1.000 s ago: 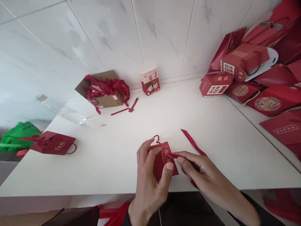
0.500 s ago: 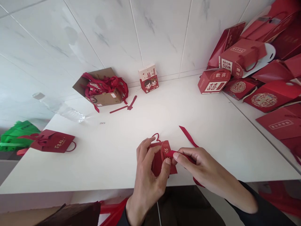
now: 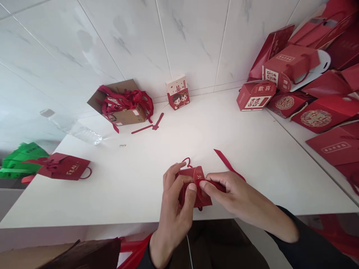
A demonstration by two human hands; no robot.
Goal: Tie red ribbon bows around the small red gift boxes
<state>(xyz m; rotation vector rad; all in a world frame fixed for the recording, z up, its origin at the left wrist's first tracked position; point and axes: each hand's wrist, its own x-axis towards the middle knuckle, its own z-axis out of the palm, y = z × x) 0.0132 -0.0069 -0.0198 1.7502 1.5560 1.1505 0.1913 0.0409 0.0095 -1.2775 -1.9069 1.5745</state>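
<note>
A small red gift box [image 3: 191,172] with gold print and a red cord handle lies at the table's front edge. My left hand [image 3: 178,201] grips it from the left, fingers over its top and thumb on the near side. My right hand [image 3: 224,188] pinches a red ribbon [image 3: 228,162] against the box's top, by the slot in its rounded flap. One ribbon end trails onto the table beyond my right hand. Fingers hide how far the ribbon passes through the slot.
A brown carton [image 3: 130,116] full of red ribbons stands by the wall, beside a cartoon box [image 3: 178,95]. A clear bottle [image 3: 84,132] and a ribbon-tied red box [image 3: 68,166] are at left. Several red boxes [image 3: 256,97] pile up at right.
My right hand has moved slightly left, pressing the ribbon onto the box flap. My left thumb has shifted left and up. The ribbon tip no longer stands out between my hands.
</note>
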